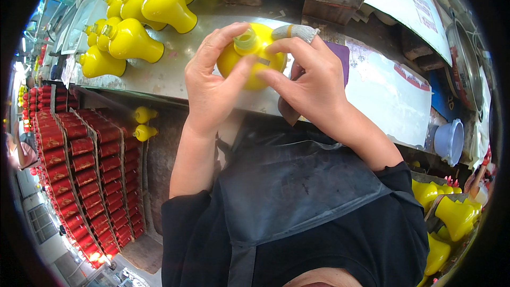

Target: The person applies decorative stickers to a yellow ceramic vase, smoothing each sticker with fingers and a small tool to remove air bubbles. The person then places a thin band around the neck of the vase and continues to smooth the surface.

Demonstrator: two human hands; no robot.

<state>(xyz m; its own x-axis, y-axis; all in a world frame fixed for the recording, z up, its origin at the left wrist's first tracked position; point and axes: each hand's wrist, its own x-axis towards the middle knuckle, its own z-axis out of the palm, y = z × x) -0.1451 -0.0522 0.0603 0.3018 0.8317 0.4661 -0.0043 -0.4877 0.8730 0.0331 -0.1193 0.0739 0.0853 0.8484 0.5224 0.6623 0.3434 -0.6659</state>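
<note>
A glossy yellow bottle (226, 66) with a bare glass neck stands at the worktable's near edge, its mouth tipped toward me. My left hand (215, 69) wraps its left side, with the index finger by the neck and the thumb across the front. From the right, my right hand (316, 72) grips the bottle, thumb and index fingertips at its front. A small grey strip (263, 61) shows on the yellow surface between the fingers. One right finger wears a grey knitted cover (295, 33). Behind the right hand lies a purple piece (339, 62), partly hidden.
Several yellow bottles (135, 40) lie or stand at the table's far left. Brick-like blocks (332, 0) hold up a white board at the back. Printed sheets (390, 90) and a pale blue bucket (449, 141) are right. Stacked red cylinders (87, 175) fill the left; more yellow bottles (457, 218) sit lower right.
</note>
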